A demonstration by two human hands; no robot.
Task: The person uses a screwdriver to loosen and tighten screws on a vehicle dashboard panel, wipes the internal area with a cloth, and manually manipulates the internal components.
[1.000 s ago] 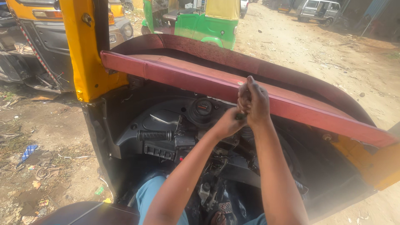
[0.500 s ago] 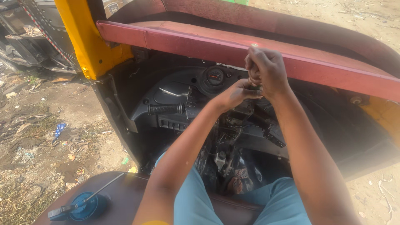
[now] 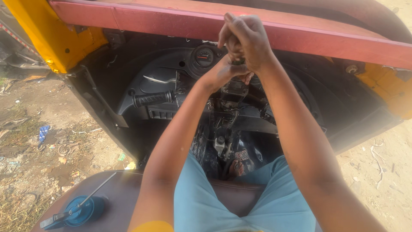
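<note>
I sit in a three-wheeler's driver seat, both arms stretched to the middle of the handlebar column. My right hand (image 3: 246,41) is clenched over a small dark part on top of the column (image 3: 234,88). My left hand (image 3: 223,73) sits just below it, fingers curled against the same spot; what either hand grips is hidden. A round gauge (image 3: 204,56) lies just left of my hands. The black left handlebar grip (image 3: 152,99) with its silver lever (image 3: 161,79) sticks out farther left.
A dusty red frame bar (image 3: 326,36) runs across right behind my hands. A yellow body pillar (image 3: 56,36) stands at the upper left. On the brown seat (image 3: 116,206) lie a blue round lid (image 3: 83,210) and a long screwdriver (image 3: 77,202). Pedals (image 3: 225,146) sit below. Littered dirt ground surrounds.
My view has tilted down and closer, so the seat with the blue lid and screwdriver came into sight. Both hands have stayed clasped at the column top.
</note>
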